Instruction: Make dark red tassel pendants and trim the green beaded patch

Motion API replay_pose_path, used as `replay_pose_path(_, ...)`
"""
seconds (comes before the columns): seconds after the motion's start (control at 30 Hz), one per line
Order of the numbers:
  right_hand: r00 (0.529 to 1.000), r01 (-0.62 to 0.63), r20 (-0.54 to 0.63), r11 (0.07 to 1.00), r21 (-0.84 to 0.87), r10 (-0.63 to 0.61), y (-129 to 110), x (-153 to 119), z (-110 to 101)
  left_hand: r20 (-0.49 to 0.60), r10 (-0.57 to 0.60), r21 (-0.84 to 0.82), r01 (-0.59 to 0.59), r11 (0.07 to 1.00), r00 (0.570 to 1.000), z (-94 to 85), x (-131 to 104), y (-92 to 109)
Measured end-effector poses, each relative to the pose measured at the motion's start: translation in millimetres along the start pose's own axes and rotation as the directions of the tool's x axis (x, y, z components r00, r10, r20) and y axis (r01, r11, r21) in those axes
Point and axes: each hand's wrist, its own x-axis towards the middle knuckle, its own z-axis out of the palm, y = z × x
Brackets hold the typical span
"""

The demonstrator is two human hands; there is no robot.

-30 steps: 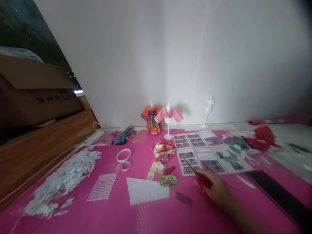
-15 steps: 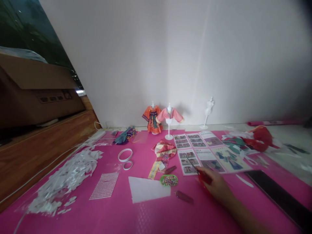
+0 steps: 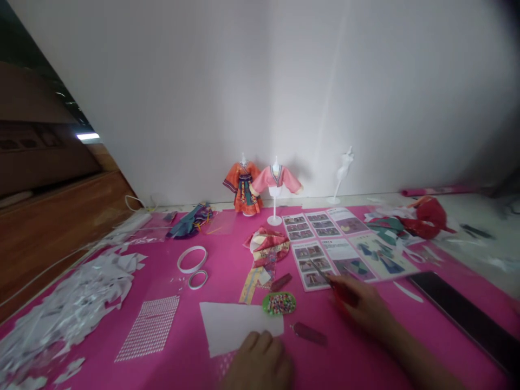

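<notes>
Grips red-handled tool (image 3: 345, 295), probably scissors, in right hand (image 3: 363, 306), closed round handle. Points tip forward over near part of printed sheet (image 3: 339, 246), presumably to angle sharp end away from left hand (image 3: 262, 360). Curls left hand, knuckles up, at near edge of white paper (image 3: 231, 322); cannot tell whether pressing, holding or merely resting. Note green tray (image 3: 264, 306) overlapping paper's far right corner, likely rimmed to stop small beads (image 3: 280, 303) rolling off. Note sheet lying flat, pictures up, just right of cloth bundle (image 3: 270, 249), likely for easy glancing. Farther back, find pink jacket (image 3: 290, 181) hung on white stand (image 3: 274, 220), apparently to show sleeves spread. Note dark phone (image 3: 459, 317) flat beyond right forearm, perhaps parked aside to spare space in front.
</notes>
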Motion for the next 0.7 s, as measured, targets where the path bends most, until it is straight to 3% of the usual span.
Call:
replay_pose_path(0.17,1.0,-0.01,0.017,1.0,-0.018,0.01,-3,1,-1,-0.126,-0.086,-0.06,0.079,0.995,0.988,-1.6,4,-16)
replay_pose_path(0.3,0.999,-0.027,0.021,0.999,-0.04,0.028,-5,2,-4,-0.142,-0.096,-0.084,0.085,0.993,0.985,5.0,2,-19)
replay_pose_path(0.4,0.999,-0.036,0.026,0.998,-0.057,0.038,-6,2,-6,-0.249,-0.134,-0.101,0.112,0.989,0.959,11.5,-3,-22)
replay_pose_path(0.53,0.998,-0.037,0.054,0.997,-0.064,0.04,-7,-1,-7,-0.149,-0.185,-0.133,0.166,0.977,0.971,12.7,-7,-27)
replay_pose_path(0.7,0.994,-0.032,0.107,0.999,-0.044,0.036,-14,-6,-9,-0.138,-0.245,-0.124,0.228,0.966,0.96,8.5,-10,-33)
